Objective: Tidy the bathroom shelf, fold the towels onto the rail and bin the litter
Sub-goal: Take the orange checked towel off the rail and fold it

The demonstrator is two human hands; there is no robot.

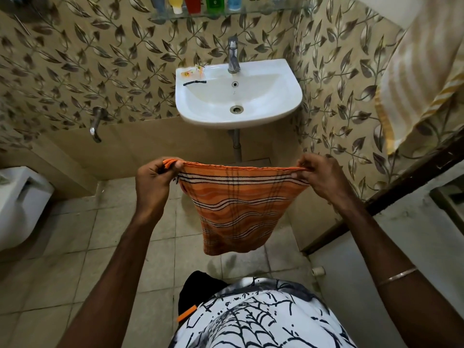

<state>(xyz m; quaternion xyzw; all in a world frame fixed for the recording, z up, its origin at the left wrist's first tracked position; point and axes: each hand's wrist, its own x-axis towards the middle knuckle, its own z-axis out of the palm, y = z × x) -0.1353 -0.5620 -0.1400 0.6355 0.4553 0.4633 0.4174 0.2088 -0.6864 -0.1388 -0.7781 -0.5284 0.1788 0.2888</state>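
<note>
An orange towel [236, 209] with black and white stripes hangs in front of me, folded over, its top edge stretched level. My left hand [155, 182] pinches its left top corner and my right hand [321, 177] pinches the right one. A yellow-and-white striped towel [411, 79] hangs at the upper right. A glass shelf [226, 12] above the sink carries several coloured bottles [193, 3]. Small orange wrappers [192, 71] and a thin black item [194, 82] lie on the sink's left rim.
The white sink [283, 104] with its tap [233, 56] is fixed to the leaf-patterned wall ahead. A white toilet [17, 204] stands at the left. A wall tap [96, 124] juts out at lower left. A dark door frame [401, 189] runs along the right.
</note>
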